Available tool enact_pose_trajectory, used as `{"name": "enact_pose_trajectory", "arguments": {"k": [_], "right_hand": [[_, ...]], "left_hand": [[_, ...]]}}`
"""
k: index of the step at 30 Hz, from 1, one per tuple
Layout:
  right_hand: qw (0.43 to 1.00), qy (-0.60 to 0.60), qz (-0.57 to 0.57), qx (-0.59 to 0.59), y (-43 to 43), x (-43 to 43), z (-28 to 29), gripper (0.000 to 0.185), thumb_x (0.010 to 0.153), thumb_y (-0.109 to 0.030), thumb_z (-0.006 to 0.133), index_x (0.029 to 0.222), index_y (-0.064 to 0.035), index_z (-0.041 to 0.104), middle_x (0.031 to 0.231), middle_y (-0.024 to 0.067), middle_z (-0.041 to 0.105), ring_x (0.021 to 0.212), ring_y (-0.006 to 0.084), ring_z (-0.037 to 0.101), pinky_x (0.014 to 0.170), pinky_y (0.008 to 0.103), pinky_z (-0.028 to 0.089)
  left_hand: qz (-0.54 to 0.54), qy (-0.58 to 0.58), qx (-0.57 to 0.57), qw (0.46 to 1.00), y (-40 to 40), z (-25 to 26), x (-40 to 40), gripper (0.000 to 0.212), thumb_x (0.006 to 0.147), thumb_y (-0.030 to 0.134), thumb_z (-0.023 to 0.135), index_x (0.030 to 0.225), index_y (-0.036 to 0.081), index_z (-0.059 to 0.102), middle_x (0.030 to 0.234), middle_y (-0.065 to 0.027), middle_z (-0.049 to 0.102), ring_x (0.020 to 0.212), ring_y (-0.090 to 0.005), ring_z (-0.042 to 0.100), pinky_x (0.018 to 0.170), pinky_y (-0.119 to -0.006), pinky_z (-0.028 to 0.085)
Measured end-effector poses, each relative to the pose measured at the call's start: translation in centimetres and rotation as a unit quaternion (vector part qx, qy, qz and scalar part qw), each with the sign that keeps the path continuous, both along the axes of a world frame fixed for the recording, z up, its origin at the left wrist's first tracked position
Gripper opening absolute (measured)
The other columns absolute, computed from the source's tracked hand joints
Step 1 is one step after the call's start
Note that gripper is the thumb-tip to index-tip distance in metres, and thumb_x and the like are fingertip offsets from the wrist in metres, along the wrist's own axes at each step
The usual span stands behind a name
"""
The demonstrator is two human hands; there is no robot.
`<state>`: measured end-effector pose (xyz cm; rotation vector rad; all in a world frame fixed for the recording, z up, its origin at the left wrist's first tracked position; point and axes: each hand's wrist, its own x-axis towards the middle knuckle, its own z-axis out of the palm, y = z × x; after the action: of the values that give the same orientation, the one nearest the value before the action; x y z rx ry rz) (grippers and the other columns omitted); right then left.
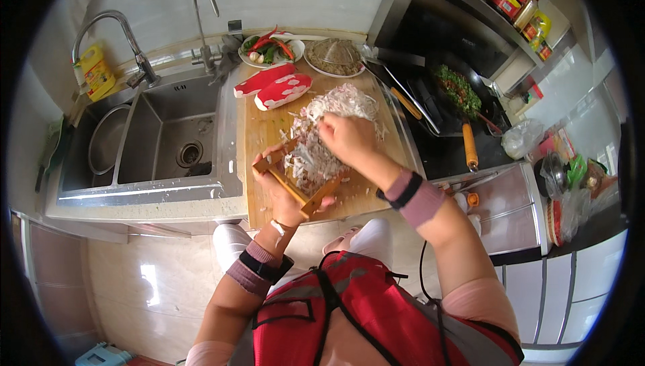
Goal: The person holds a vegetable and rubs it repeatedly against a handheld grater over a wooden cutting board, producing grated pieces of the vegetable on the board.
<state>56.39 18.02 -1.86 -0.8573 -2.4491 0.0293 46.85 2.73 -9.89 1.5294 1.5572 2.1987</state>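
Observation:
My left hand (281, 197) grips a grater with a wooden frame (312, 203), tilted over the wooden cutting board (365, 197). White shreds with pinkish bits (315, 167) lie on the grater's face. My right hand (350, 136) is just above the shreds with its fingers curled; what is between them is hidden. Behind it, a larger heap of pale shreds (347, 101) lies on the board. Two red radishes with patches of white flesh (283, 90) rest side by side at the board's back left.
Behind the radishes is a plate of chillies and garlic (269, 53). A covered plate (335, 56) stands beside it. The double sink (166, 129) is at left. On the right, a wok (461, 91) holding chopped green food sits on the stove, its wooden handle (469, 146) pointing toward me.

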Motion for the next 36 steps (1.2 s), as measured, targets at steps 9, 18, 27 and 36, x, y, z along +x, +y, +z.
{"name": "enact_pose_trajectory", "arguments": {"k": [9,18,27,36], "right_hand": [[0.999,-0.002,-0.031,0.008,0.9,-0.6,-0.3,0.022,0.086,-0.031,0.059,0.073,-0.014,0.064,0.062,0.011,0.065,0.059,0.0329,0.066,0.056,0.0461,0.052],[0.998,0.006,0.014,-0.054,-1.7,-0.3,1.3,0.026,0.086,-0.034,0.064,0.083,-0.0092,0.057,0.061,0.011,0.064,0.059,0.0353,0.065,0.054,0.0472,0.049],[0.999,-0.012,0.028,-0.024,-1.6,-0.7,1.1,0.024,0.088,-0.029,0.058,0.073,-0.011,0.064,0.063,0.0151,0.065,0.059,0.0361,0.065,0.055,0.0481,0.05],[0.998,-0.046,0.025,-0.02,-2.2,0.0,1.2,0.025,0.09,-0.029,0.054,0.075,-0.0123,0.066,0.065,0.014,0.065,0.061,0.0367,0.065,0.056,0.0486,0.049]], "left_hand": [[0.035,0.071,-0.025,0.997,0.4,0.5,-0.3,0.146,0.048,0.064,0.09,0.142,-0.002,0.0,0.134,-0.0212,0.032,0.122,-0.0348,0.044,0.105,-0.047,0.034],[0.026,0.036,-0.021,0.999,0.0,0.6,-0.1,0.14,0.049,0.062,0.091,0.14,-0.004,0.007,0.132,-0.0211,0.036,0.12,-0.0346,0.046,0.105,-0.047,0.034],[-0.004,-0.036,0.025,0.999,0.5,0.0,0.0,0.141,0.049,0.058,0.092,0.141,-0.002,0.005,0.134,-0.0206,0.033,0.123,-0.0345,0.044,0.106,-0.046,0.034],[-0.017,-0.018,0.0,1.0,-0.1,-0.2,0.0,0.142,0.051,0.057,0.093,0.144,0.003,0.0,0.14,-0.018,0.028,0.131,-0.0324,0.036,0.111,-0.046,0.029]]}}
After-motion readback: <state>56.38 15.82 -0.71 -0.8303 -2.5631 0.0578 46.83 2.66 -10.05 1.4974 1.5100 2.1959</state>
